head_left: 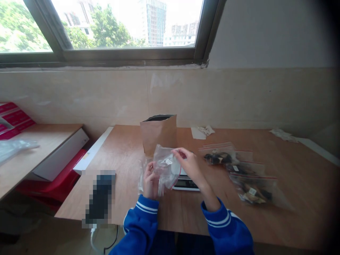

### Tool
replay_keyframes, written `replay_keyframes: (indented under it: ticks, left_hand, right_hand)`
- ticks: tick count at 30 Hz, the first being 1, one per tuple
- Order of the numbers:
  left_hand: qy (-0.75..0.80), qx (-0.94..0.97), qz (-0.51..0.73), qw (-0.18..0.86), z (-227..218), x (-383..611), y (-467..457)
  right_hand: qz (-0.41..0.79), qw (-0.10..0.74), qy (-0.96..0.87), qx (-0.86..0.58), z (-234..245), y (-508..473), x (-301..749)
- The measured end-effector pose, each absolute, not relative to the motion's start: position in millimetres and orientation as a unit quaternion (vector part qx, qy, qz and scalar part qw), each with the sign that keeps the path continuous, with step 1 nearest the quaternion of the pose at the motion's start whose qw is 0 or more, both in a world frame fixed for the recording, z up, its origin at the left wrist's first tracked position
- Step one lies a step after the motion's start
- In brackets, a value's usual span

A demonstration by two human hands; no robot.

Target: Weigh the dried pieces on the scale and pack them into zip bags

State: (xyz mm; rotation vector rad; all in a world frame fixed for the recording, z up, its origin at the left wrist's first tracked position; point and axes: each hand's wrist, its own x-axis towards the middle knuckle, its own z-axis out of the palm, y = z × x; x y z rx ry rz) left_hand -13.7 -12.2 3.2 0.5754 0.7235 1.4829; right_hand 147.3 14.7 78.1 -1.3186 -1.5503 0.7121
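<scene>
A clear zip-lock bag (pixel 166 166) with a red seal line and a small white label is held up between my hands. My left hand (pixel 151 180) grips its left side, fingers curled around the plastic. At the bag's upper right, my right hand (pixel 189 163) pinches the edge between thumb and fingers. Behind and below the bag sits a white digital scale (pixel 186 183), partly hidden by the bag and my right hand. More clear plastic (pixel 141 177) shows beside my left hand. An open brown paper bag (pixel 158 136) stands upright just beyond.
Several zip-lock bags with dark contents (pixel 253 191) lie on the table's right side. A blurred-out dark device (pixel 99 198) with a white cable lies at front left. Crumpled tissue (pixel 207 130) rests near the wall. A red stool (pixel 61 177) stands between the tables.
</scene>
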Motion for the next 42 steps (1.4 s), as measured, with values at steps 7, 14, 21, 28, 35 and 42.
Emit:
replay_keyframes:
  ticks: [7,14,21,28,35,42]
  left_hand:
    - [0.307,0.413,0.497,0.698,32,-28,-24]
    - [0.456,0.369,0.548,0.596,51,-11,-28]
    - [0.482,0.416,0.569,0.521,63,-12,-39]
    - [0.483,0.402,0.588,0.51,58,-18,-39]
    - [0.521,0.385,0.596,0.474,56,-32,-31]
    - [0.567,0.463,0.523,0.436,53,-55,-9]
  right_hand:
    - [0.333,0.519,-0.61,-0.498,101,5,170]
    - [0.349,0.497,-0.652,-0.454,97,-15,147]
    - [0.366,0.574,-0.531,-0.504,82,-17,138]
    - [0.503,0.572,-0.438,-0.477,62,-32,133]
    - [0.715,0.395,-0.447,-0.364,40,-61,126]
    - [0.699,0.386,-0.445,-0.405,30,-56,128]
